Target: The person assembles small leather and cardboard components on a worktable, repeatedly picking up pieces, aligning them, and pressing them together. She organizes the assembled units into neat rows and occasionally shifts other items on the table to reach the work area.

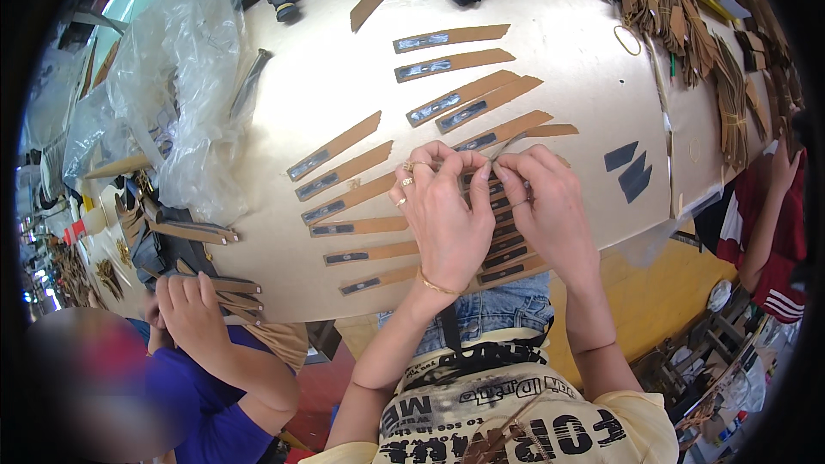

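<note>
My left hand (451, 193), with rings and a bracelet, and my right hand (546, 206) meet over the pale table. Their thumbs and fingertips are pinched close together. A thin dark sliver shows at the fingertips, too small to name. Under and around the hands lie flat brown leather-like strips (348, 170), each with a dark slotted patch at one end. More strips (451, 39) are fanned out beyond my hands, their patches shiny. A stack of dark-patched ends (507, 253) shows between my wrists, partly hidden by them.
Small black pieces (634, 176) lie to the right, and a brown offcut (369, 7) at the far side. Crumpled clear plastic (198, 77) covers the left. Bundled brown strips (730, 112) line the right edge. At left, a co-worker's hand (191, 305) is beside more strips; another person sits right.
</note>
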Action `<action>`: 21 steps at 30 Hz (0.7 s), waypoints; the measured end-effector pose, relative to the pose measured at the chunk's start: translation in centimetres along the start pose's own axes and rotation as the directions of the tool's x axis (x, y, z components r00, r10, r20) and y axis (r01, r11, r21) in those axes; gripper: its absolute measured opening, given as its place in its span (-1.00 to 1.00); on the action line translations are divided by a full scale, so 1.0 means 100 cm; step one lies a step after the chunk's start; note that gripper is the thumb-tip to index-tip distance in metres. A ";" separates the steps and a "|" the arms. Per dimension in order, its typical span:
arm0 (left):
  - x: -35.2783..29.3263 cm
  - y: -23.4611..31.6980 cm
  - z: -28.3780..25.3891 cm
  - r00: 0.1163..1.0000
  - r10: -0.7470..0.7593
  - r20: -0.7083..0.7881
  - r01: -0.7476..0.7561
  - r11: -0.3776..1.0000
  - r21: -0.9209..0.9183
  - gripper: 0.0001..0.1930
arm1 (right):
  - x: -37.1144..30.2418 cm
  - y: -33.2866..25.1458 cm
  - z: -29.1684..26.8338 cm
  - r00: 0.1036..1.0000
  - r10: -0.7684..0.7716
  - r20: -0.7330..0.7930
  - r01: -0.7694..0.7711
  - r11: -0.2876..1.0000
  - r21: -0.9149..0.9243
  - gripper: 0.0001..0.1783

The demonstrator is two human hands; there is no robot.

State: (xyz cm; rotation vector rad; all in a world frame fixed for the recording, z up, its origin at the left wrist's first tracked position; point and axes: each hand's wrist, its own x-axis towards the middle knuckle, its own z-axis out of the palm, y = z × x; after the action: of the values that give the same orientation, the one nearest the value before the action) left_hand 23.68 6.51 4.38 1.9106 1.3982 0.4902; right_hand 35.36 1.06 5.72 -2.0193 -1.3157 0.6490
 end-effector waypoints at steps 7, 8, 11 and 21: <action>0.001 -0.001 0.000 0.999 0.012 -0.041 -0.012 1.000 0.000 -0.93 | -0.001 0.004 0.004 0.997 -0.052 -0.053 0.053 0.999 0.011 -0.93; 0.002 -0.002 0.000 0.998 0.022 -0.060 -0.021 1.000 0.008 -0.94 | -0.001 0.006 0.004 0.997 -0.055 -0.059 0.056 0.998 0.018 -0.93; 0.003 -0.004 -0.001 0.998 0.013 -0.054 -0.009 0.998 0.064 -0.94 | 0.001 0.012 0.002 0.993 -0.020 -0.116 0.019 1.000 -0.008 -0.92; 0.001 -0.008 -0.003 0.999 0.024 -0.031 -0.019 0.986 0.165 -0.94 | -0.001 0.057 -0.038 0.914 -0.004 -0.407 -0.147 0.929 -0.340 -0.90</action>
State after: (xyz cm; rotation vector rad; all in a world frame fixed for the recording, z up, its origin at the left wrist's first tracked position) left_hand 22.98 6.86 3.96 2.0591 1.4806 0.4297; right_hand 41.45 -1.65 4.11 -2.3469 -1.1732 -0.0018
